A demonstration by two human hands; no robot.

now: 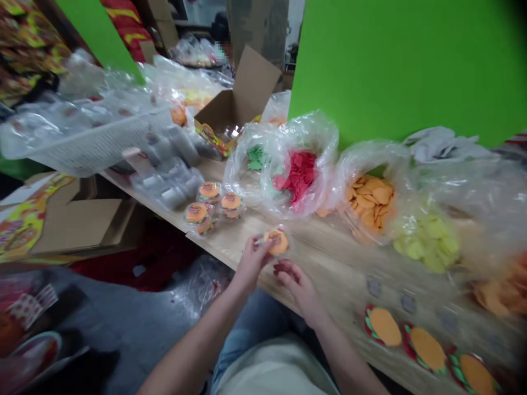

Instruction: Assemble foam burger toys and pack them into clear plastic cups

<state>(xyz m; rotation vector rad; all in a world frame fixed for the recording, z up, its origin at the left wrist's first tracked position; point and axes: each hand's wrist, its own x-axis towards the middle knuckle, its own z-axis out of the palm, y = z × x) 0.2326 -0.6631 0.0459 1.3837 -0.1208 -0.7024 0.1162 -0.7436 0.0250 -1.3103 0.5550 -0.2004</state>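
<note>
My left hand pinches a small clear round case holding an orange felt burger, lifted just above the wooden table. My right hand sits right below it, fingers curled close to the case, apparently with nothing in it. Three filled clear cases stand together to the left on the table. Three flat stacked felt burgers lie in a row at the right near the table's front edge.
Clear bags of felt pieces line the back: green and red, orange, yellow. An open cardboard box and a white basket with empty cases stand at the left. A green wall rises behind.
</note>
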